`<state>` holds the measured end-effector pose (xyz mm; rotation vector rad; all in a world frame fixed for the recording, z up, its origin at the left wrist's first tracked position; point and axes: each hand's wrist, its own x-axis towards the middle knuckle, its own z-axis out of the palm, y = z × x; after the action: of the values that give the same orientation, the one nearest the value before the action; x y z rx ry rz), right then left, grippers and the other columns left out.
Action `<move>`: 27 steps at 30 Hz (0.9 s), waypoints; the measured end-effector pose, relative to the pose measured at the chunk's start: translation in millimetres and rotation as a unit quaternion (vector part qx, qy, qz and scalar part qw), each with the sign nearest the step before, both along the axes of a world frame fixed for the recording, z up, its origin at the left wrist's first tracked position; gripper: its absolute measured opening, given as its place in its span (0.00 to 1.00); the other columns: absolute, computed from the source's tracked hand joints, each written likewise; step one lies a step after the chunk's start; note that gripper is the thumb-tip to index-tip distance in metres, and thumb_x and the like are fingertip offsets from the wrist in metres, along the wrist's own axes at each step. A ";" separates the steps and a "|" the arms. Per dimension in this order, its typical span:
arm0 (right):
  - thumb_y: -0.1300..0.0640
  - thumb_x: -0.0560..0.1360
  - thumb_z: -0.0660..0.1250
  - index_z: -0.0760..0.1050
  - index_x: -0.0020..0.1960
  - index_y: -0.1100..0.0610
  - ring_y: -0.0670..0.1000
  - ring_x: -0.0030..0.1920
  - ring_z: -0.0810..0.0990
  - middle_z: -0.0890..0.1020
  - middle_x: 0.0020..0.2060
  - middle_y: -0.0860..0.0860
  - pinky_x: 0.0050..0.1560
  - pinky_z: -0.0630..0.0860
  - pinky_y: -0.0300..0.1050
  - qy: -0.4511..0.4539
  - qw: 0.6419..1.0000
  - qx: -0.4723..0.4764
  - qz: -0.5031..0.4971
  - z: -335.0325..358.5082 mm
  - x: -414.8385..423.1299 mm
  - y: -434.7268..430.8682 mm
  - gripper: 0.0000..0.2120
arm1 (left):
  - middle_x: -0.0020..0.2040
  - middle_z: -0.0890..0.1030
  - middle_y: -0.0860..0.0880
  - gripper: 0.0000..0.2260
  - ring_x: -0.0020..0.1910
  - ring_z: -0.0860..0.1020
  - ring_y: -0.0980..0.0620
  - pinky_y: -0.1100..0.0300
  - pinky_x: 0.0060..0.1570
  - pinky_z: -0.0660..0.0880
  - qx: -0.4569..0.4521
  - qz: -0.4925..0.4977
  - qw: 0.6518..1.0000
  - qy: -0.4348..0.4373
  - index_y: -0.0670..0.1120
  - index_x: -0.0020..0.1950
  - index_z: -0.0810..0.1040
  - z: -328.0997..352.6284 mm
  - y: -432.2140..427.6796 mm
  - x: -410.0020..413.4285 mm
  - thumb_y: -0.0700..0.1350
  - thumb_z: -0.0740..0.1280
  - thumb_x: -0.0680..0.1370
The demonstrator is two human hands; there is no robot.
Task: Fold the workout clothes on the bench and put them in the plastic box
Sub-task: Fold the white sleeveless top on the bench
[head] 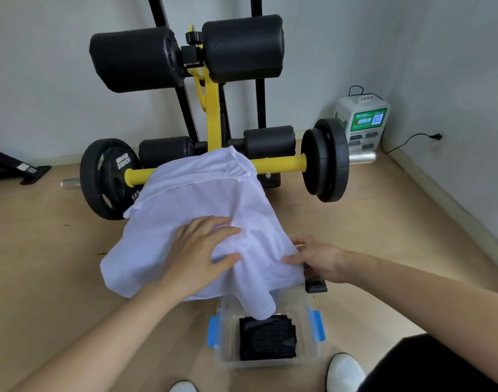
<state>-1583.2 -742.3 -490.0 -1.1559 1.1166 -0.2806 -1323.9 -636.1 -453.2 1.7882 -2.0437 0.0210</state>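
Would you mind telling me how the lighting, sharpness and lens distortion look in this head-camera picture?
Head view: soft, even light with only faint shadows; the white shirt looks bright, its folds partly washed out; the wide lens bends the wall and floor lines at the edges; the left hand, right hand and plastic box are reasonably sharp, with slight softness overall.

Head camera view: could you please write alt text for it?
A person's left hand and right hand smooth a white shirt draped over a yellow weight bench. Below, a clear plastic box holds a folded black garment.
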 end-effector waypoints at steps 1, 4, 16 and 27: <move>0.61 0.73 0.75 0.71 0.61 0.51 0.54 0.52 0.82 0.81 0.56 0.54 0.51 0.81 0.49 -0.003 1.000 -0.014 0.007 9.5 -6.7 0.3 0.21 | 0.67 0.75 0.59 0.23 0.67 0.70 0.54 0.61 0.63 0.60 -0.010 0.004 1.000 -0.002 0.61 0.65 0.78 -1.1 0.5 -1.2 0.65 0.63 0.73; 0.64 0.74 0.73 0.71 0.62 0.52 0.53 0.51 0.83 0.82 0.56 0.55 0.43 0.80 0.45 -0.033 0.997 -0.060 0.021 37.3 -21.3 1.4 0.21 | 0.66 0.77 0.56 0.21 0.67 0.72 0.51 0.58 0.64 0.62 -0.046 0.010 0.999 0.002 0.58 0.63 0.81 -4.6 2.0 -8.4 0.61 0.65 0.73; 0.70 0.77 0.65 0.76 0.65 0.61 0.54 0.49 0.78 0.78 0.48 0.56 0.50 0.79 0.45 -0.242 0.967 -0.070 0.043 91.5 -6.1 12.5 0.17 | 0.45 0.81 0.60 0.22 0.46 0.80 0.57 0.69 0.44 0.73 -0.061 0.012 0.965 0.254 0.55 0.47 0.76 22.5 18.2 -89.4 0.66 0.76 0.63; 0.74 0.73 0.67 0.77 0.65 0.56 0.55 0.56 0.81 0.78 0.58 0.60 0.59 0.79 0.49 -0.152 0.942 -0.281 0.098 94.6 -5.0 15.9 0.23 | 0.36 0.84 0.58 0.06 0.37 0.83 0.56 0.63 0.41 0.78 -0.063 0.046 0.932 0.355 0.51 0.42 0.82 27.3 11.0 -81.0 0.41 0.75 0.75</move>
<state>-1588.2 -726.4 -395.3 -1.6514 0.6519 -0.6267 -1404.9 -625.1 -425.9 1.5067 -1.4048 -0.4012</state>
